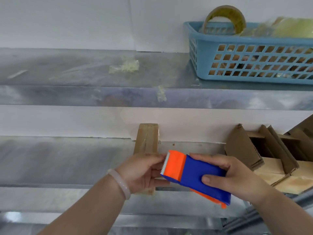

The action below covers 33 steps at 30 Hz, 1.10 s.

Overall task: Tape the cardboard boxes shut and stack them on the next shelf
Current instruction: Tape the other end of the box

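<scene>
A blue and orange tape dispenser (pixel 194 173) with a toothed blade sits low in the middle of the view. My right hand (pixel 233 173) grips its blue body. At the blade end, my left hand (pixel 144 172) holds a roll of brown tape (pixel 147 139) that stands on edge on the lower shelf. Open cardboard boxes (pixel 264 153) with raised flaps stand on the same shelf at the right.
A blue plastic basket (pixel 254 65) with tape rolls (pixel 225 19) sits on the upper metal shelf (pixel 84 95) at right. Scraps of old tape (pixel 125 67) cling to that shelf. A white wall lies behind. Another metal rail runs below my arms.
</scene>
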Available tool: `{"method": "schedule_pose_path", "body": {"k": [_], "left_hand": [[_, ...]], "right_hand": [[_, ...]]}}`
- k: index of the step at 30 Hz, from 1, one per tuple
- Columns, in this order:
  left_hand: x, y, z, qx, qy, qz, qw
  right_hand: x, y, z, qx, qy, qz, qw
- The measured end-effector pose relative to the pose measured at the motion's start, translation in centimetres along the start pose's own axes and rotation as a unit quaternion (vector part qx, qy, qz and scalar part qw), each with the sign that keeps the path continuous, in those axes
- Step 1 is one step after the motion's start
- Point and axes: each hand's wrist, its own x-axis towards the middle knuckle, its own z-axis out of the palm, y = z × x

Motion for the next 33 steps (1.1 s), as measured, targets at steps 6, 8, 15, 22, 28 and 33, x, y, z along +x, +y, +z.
{"method": "schedule_pose_path", "body": {"k": [6,8,15,22,28,33], "left_hand": [[-1.1,-0.9,-0.5,0.071,0.058,0.042,0.995],[-1.6,-1.2,-0.7,0.12,0.105,0.083,0.984],[-2.8,-2.3,-1.8,0.174,0.205,0.181,0.946],[-3.7,-3.8,-6.7,0.214,0.287,0.203,0.911],[-2.9,-5.2,-10.2,0.22,0.332,0.207,0.894],[-1.1,-6.0,-10.1,0.199,0.341,0.19,0.899]], "right_hand": [[0.3,0.0,1.0,-0.027,-0.041,0.013,0.999],[0.4,0.0,1.4,-0.032,-0.058,0.017,0.998],[0.8,-0.4,1.7,-0.072,-0.087,0.009,0.994],[0.2,-0.4,0.2,-0.132,-0.098,0.007,0.986],[0.6,0.8,-0.8,-0.153,-0.088,0.02,0.984],[2.1,2.0,-1.2,-0.172,-0.089,0.04,0.98]]}}
